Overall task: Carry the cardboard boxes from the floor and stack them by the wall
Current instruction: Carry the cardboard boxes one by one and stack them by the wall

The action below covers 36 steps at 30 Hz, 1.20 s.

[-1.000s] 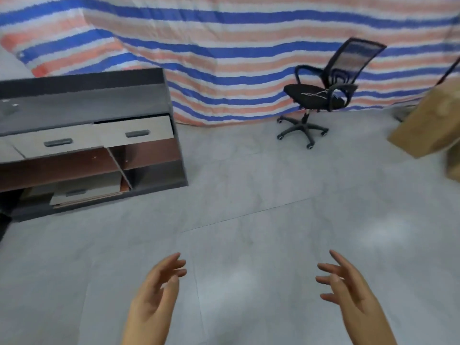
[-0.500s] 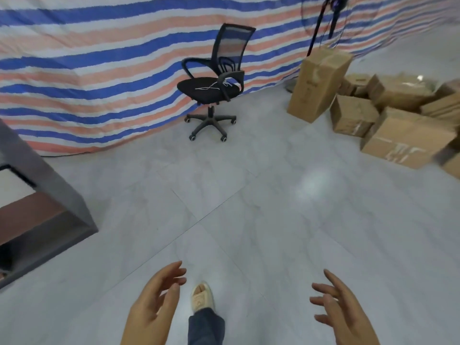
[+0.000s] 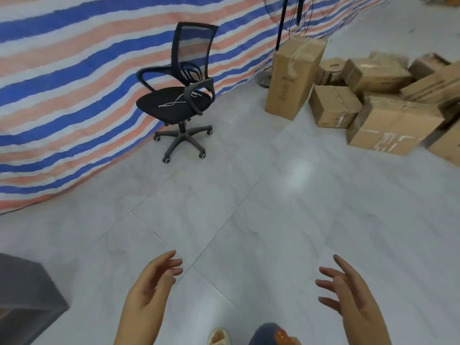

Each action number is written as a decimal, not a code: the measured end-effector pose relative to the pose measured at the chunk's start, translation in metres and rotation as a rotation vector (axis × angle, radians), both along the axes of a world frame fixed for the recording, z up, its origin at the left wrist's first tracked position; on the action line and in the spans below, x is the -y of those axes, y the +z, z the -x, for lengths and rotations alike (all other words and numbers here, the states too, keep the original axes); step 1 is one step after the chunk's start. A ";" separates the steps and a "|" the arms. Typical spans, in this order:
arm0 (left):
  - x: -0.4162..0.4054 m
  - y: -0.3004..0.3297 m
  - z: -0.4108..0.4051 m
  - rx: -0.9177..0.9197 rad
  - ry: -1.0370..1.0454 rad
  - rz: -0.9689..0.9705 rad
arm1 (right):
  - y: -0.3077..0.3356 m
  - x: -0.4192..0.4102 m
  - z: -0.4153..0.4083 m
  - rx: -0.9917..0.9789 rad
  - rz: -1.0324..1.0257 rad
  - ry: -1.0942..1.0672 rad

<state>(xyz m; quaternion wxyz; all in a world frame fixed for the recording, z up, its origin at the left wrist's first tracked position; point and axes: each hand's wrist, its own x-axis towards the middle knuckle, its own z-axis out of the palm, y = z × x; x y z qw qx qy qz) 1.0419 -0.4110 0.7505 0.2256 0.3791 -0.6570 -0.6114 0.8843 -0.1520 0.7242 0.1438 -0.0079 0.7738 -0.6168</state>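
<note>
Several brown cardboard boxes lie in a loose heap on the grey floor at the upper right. A tall box [image 3: 293, 75] stands upright at the heap's left end, with a small box [image 3: 333, 107] and a wide taped box [image 3: 393, 127] lying beside it. My left hand [image 3: 151, 292] and my right hand [image 3: 348, 292] hover low in front of me, fingers spread and relaxed, palms facing each other, holding nothing. Both hands are far from the boxes.
A black mesh office chair [image 3: 181, 95] on castors stands before the striped tarp wall [image 3: 74, 78]. A fan stand's pole [image 3: 281, 23] rises behind the tall box. A dark cabinet corner [image 3: 27, 295] shows at bottom left. My foot [image 3: 219, 337] is at the bottom edge.
The view has swung right: the cabinet slid out to the left, and the chair and box heap came into view and grew closer. Both hands stayed open.
</note>
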 end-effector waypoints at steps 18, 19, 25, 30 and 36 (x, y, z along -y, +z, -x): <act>0.108 -0.016 0.384 0.055 -0.061 0.036 | 0.003 0.103 0.381 -0.062 -0.034 -0.021; 0.111 -0.017 0.406 0.064 -0.063 0.035 | 0.002 0.108 0.403 -0.062 -0.038 -0.009; 0.147 -0.028 0.516 0.094 -0.063 -0.003 | -0.006 0.153 0.513 -0.011 -0.050 0.013; 0.215 -0.034 0.633 0.126 -0.095 -0.002 | -0.018 0.211 0.617 -0.028 -0.063 -0.027; 0.306 -0.013 0.788 0.079 -0.260 0.039 | -0.006 0.285 0.742 -0.048 -0.052 -0.157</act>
